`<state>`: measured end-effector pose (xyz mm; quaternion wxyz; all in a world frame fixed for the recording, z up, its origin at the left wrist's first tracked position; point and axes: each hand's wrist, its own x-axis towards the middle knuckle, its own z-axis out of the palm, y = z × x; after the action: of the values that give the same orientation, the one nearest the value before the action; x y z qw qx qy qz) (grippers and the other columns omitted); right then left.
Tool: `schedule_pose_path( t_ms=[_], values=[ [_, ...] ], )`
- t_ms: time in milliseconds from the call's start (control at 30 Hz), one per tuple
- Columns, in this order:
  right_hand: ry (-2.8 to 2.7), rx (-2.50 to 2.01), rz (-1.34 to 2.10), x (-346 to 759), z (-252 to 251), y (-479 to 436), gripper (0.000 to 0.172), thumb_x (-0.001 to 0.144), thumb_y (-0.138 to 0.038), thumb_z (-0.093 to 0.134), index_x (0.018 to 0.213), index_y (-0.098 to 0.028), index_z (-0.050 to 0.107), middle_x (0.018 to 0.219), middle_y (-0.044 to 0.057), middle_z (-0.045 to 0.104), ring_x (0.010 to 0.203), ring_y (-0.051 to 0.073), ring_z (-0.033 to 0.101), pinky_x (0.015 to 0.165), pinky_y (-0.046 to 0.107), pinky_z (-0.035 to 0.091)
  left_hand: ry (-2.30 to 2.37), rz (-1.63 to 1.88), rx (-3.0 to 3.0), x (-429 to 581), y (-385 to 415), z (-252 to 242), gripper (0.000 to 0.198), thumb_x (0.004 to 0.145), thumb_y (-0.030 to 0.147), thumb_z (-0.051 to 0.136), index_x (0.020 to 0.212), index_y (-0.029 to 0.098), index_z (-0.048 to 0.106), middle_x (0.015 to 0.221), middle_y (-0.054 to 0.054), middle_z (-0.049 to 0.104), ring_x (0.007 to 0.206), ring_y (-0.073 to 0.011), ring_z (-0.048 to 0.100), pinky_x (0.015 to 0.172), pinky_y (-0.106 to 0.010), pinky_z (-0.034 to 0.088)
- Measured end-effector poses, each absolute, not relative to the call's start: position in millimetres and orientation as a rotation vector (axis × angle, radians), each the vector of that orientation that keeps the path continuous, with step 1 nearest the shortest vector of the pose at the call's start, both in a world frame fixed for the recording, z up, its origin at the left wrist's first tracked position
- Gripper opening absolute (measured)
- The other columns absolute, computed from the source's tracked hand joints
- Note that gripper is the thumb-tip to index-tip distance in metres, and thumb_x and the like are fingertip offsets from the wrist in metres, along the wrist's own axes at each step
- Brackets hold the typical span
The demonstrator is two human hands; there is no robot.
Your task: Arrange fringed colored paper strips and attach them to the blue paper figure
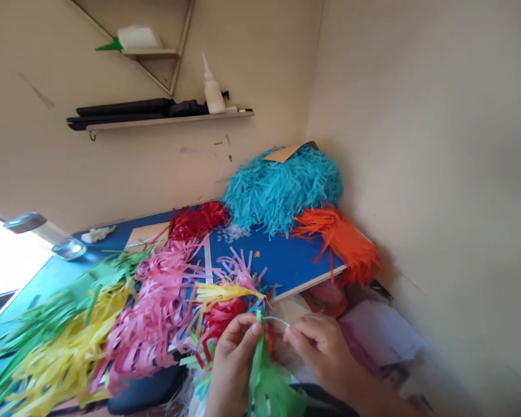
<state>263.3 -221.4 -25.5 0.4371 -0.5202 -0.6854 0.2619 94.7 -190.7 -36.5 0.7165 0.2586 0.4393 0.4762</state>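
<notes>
My left hand is closed in a pinch on a bundle of multicoloured fringed paper strips, with a green tassel hanging below my fingers. My right hand is closed too, pinching a thin white wire or thread that runs across to the bundle. Both hands are low in the middle of the view, just in front of the blue table.
Heaps of fringed paper lie on the table: green and yellow, pink, red, turquoise, orange. A wall shelf holds a white glue bottle. A beige wall stands close on the right.
</notes>
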Motion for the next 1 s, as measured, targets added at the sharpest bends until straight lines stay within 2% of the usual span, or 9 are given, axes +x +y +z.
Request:
schedule_pose_path(
  t_ms=[100,200,400,467,567,667,767,900,1000],
  values=[
    [-1.721,-1.295,0.661,259,-23,-222,0.042,0.096,-0.03,0.044,0.056,-0.018,0.04,0.053,-0.003,0.043,0.052,0.01,0.043,0.053,0.025,0.027,0.947,1.06,0.569,97,-192,-34,0.042,0.052,0.039,0.09,0.074,0.017,0.063,0.059,0.004,0.064,0.052,-0.0097,0.059,0.052,-0.019,0.046],
    [-1.742,-1.281,0.682,256,-21,-224,0.041,0.096,-0.03,0.044,0.057,-0.018,0.042,0.054,-0.003,0.044,0.054,0.01,0.045,0.055,0.025,0.029,0.933,1.066,0.588,97,-193,-35,0.041,0.052,0.039,0.091,0.073,0.017,0.063,0.058,0.005,0.062,0.051,-0.0079,0.056,0.051,-0.017,0.043],
    [-1.841,-1.298,0.763,256,-23,-221,0.044,0.099,-0.038,0.041,0.06,-0.018,0.051,0.057,-0.002,0.051,0.057,0.012,0.048,0.056,0.025,0.031,0.896,1.076,0.709,93,-194,-43,0.053,0.057,0.035,0.089,0.103,0.02,0.068,0.068,0.003,0.064,0.058,-0.0097,0.059,0.055,-0.018,0.045],
    [-1.859,-1.332,0.81,258,-23,-219,0.045,0.1,-0.042,0.039,0.063,-0.019,0.051,0.06,-0.001,0.054,0.059,0.013,0.05,0.056,0.025,0.032,0.952,1.039,0.788,92,-194,-45,0.048,0.058,0.036,0.088,0.098,0.018,0.072,0.072,0.0,0.067,0.063,-0.012,0.062,0.058,-0.02,0.047],
    [-1.855,-1.356,0.907,259,-20,-218,0.032,0.098,-0.047,0.043,0.096,-0.02,0.061,0.076,0.001,0.065,0.07,0.016,0.059,0.062,0.024,0.04,1.034,1.015,0.971,93,-195,-48,0.028,0.062,0.034,0.083,0.082,0.016,0.072,0.08,-0.005,0.072,0.075,-0.018,0.068,0.068,-0.025,0.053],
    [-1.861,-1.355,0.919,258,-20,-219,0.035,0.096,-0.042,0.05,0.125,-0.023,0.054,0.102,0.007,0.07,0.09,0.021,0.065,0.078,0.029,0.047,1.074,1.09,1.136,95,-197,-50,0.024,0.065,0.028,0.079,0.083,0.02,0.065,0.076,-0.003,0.072,0.073,-0.0197,0.07,0.068,-0.027,0.055],
    [-1.884,-1.325,0.893,257,-24,-216,0.024,0.097,-0.033,0.047,0.112,-0.022,0.063,0.107,0.007,0.07,0.098,0.022,0.064,0.086,0.031,0.046,1.156,1.063,1.304,92,-199,-47,0.02,0.069,0.026,0.075,0.082,0.024,0.061,0.075,-0.002,0.074,0.071,-0.0207,0.072,0.066,-0.027,0.056],
    [-1.884,-1.32,0.858,261,-32,-214,0.021,0.097,-0.031,0.049,0.098,-0.021,0.068,0.094,0.005,0.071,0.089,0.019,0.065,0.079,0.029,0.047,1.179,0.971,1.601,84,-200,-42,0.006,0.082,0.031,0.064,0.085,0.027,0.068,0.08,-0.004,0.077,0.073,-0.0216,0.073,0.064,-0.026,0.054],
    [-1.911,-1.327,0.826,259,-37,-215,0.024,0.097,-0.037,0.052,0.092,-0.021,0.069,0.088,0.004,0.071,0.084,0.019,0.065,0.074,0.028,0.046,1.265,1.116,1.764,84,-203,-42,0.006,0.08,0.031,0.067,0.082,0.029,0.073,0.078,-0.005,0.076,0.072,-0.0234,0.071,0.067,-0.029,0.054]
  ],
)
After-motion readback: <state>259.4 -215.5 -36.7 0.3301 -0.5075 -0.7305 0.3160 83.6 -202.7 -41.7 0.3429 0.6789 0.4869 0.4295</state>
